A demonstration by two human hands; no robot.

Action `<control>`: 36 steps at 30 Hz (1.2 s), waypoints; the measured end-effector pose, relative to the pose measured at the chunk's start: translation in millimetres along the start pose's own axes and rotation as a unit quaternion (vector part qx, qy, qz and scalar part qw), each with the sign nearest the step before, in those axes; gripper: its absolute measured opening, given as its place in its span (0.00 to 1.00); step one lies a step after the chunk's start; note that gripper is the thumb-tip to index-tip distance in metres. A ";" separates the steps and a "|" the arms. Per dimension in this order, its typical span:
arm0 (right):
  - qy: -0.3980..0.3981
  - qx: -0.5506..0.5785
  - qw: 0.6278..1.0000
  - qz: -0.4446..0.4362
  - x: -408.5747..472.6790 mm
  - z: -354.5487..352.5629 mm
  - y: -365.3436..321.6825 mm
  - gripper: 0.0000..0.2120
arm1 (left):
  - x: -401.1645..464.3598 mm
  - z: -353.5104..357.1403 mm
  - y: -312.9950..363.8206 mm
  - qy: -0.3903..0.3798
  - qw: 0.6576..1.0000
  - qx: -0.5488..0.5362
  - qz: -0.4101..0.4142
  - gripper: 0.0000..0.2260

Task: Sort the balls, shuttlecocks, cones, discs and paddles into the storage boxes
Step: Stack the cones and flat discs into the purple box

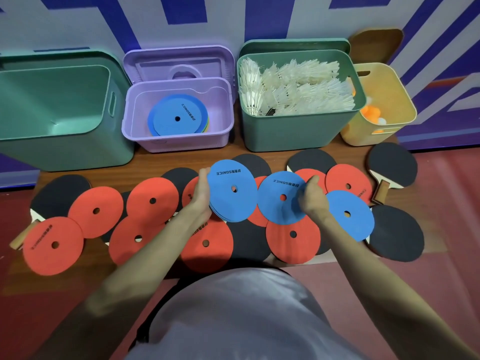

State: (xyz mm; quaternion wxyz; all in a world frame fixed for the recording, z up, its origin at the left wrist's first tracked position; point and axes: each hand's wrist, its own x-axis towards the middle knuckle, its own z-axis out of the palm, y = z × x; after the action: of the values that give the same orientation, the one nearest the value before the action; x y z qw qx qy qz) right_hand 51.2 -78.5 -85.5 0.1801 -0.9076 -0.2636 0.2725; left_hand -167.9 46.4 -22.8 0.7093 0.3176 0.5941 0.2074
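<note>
Mostly red discs [96,211] and black paddles [396,236] overlap across the table. Left hand [201,197] grips a blue disc stack [232,193] by its edge; right hand [310,198] pinches another blue disc [281,198], below the purple box [179,141].

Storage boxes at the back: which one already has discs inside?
The purple box, second from the left. A stack of discs with a blue one on top lies in it; the others hold shuttlecocks, balls, or nothing visible.

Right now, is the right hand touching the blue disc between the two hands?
Touching. The head view shows the right hand with its fingers curled over the right edge of the middle blue disc, pinching it.
</note>
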 end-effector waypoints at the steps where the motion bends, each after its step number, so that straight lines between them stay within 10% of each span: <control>1: -0.016 -0.021 1.000 -0.006 -3.3 -4.9 -0.6 0.06 | 0.0 -1.9 1.1 -0.002 1.000 0.007 0.005 0.21; 9: 0.139 0.254 0.951 -0.106 -31.6 -34.1 -6.6 0.11 | 8.5 6.2 3.7 -0.048 0.999 0.012 -0.001 0.17; 17: -0.039 0.494 0.866 -0.066 -44.4 -30.6 -26.2 0.09 | 6.1 37.7 -1.8 -0.105 0.994 -0.033 -0.024 0.17; 36: 0.031 0.218 0.975 -0.035 -48.2 -11.1 7.4 0.10 | -1.2 78.7 -21.3 -0.127 0.989 0.056 -0.053 0.22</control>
State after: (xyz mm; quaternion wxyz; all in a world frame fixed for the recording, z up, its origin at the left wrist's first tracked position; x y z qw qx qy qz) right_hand 26.2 -114.3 -61.0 0.3918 -0.8445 -0.2240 0.2884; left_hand -93.3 14.4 -29.6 0.7703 0.3487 0.5257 0.0933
